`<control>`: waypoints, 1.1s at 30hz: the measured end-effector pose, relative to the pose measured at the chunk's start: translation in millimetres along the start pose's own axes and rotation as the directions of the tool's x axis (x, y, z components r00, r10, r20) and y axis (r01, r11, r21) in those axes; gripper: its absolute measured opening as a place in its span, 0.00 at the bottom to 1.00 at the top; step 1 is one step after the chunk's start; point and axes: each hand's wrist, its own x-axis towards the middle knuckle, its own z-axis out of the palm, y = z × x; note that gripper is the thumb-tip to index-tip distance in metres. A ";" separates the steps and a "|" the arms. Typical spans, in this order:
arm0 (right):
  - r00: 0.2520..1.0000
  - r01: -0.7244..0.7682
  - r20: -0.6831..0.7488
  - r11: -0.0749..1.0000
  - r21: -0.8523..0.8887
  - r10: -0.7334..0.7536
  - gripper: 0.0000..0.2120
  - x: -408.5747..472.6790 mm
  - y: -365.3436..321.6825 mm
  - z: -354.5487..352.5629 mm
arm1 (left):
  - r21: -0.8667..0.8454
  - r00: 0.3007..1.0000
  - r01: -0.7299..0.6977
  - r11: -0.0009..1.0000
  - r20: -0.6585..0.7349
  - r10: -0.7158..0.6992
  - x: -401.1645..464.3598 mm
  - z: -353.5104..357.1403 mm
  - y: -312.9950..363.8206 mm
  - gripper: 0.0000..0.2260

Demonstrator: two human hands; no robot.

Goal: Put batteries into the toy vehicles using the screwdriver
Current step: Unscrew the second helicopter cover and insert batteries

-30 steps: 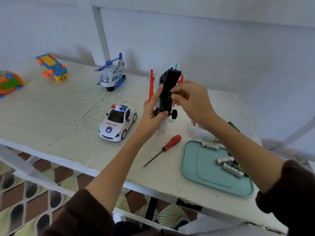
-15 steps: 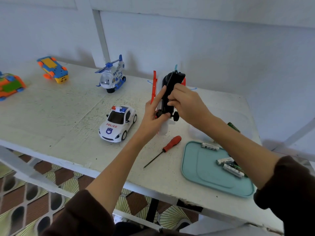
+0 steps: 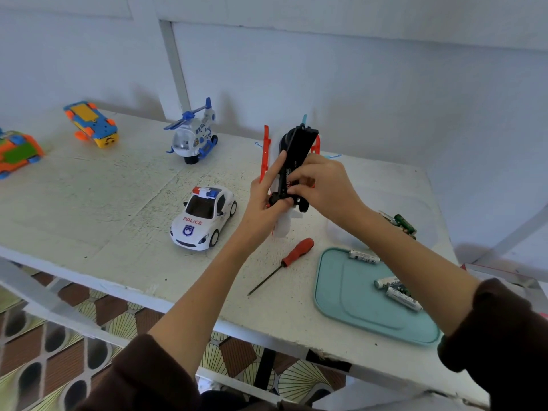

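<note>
Held above the tabletop [image 3: 98, 203], the black-bellied toy vehicle [image 3: 296, 157] stands on end, the left hand [image 3: 264, 203] gripping its lower side while the right hand [image 3: 323, 185] curls its fingers [image 3: 299, 180] over the underside. It could slip and drop. The battery compartment is hidden; the screwdriver [image 3: 284, 262] lies untouched, batteries [image 3: 397, 292] on the teal tray [image 3: 350, 310].

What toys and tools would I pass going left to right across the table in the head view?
Orange car → yellow car → helicopter → police car → held black toy → tray. The screwdriver lies below the held toy, so it is left out.
</note>
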 end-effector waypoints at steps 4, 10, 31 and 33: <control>0.991 -0.132 0.021 0.990 0.049 0.131 0.02 1.7 -2.8 0.6 | 0.005 1.000 -0.008 1.000 -0.005 0.008 -0.6 0.3 1.6 0.31; 0.980 -0.191 0.070 0.978 0.083 0.185 0.05 3.7 -8.9 -4.8 | 0.014 1.000 0.011 1.000 -0.026 -0.011 -0.6 -0.1 -1.0 0.31; 0.963 -0.226 0.108 0.960 -0.162 0.245 0.02 13.4 -14.5 0.4 | -0.058 1.000 0.019 0.998 -0.002 -0.019 2.4 5.6 6.8 0.34; 0.962 -0.217 0.151 0.973 -0.080 0.227 0.05 9.1 -13.1 -3.9 | -0.056 1.000 0.022 0.998 -0.011 -0.022 1.8 5.1 5.4 0.34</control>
